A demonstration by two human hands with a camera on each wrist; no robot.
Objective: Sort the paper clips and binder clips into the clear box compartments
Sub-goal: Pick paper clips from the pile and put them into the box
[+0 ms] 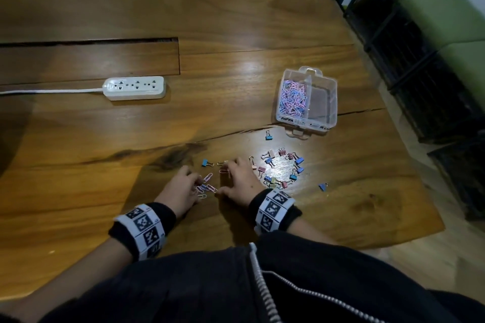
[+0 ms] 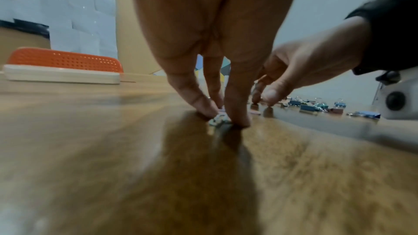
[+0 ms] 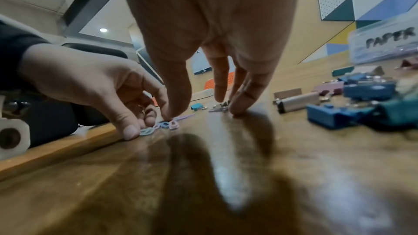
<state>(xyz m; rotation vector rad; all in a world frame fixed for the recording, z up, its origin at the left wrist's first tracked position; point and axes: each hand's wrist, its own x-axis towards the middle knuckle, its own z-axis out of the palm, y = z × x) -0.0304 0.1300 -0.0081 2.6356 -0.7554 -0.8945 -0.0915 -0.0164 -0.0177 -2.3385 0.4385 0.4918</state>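
Note:
A clear box [image 1: 331, 102] stands at the right; its left compartment holds pink and blue paper clips [image 1: 292, 98], and its right compartment looks bare. Loose binder clips [image 1: 282, 169] lie scattered in front of it. A few paper clips [image 1: 207, 186] lie between my hands. My left hand [image 1: 198, 184] pinches some of them against the table between thumb and fingers [image 2: 237, 113], with the clips [image 2: 218, 120] under the tips. My right hand [image 1: 224, 178] is spread, its fingertips [image 3: 239, 106] on the wood and its thumb touching a pink clip [image 3: 174, 124].
A white power strip [image 1: 135, 87] with its cord lies at the far left, in front of a long slot [image 1: 89, 42] in the wooden table [image 1: 236, 21]. The table's edge runs along the right. One blue binder clip [image 1: 322, 186] lies apart, near my right wrist.

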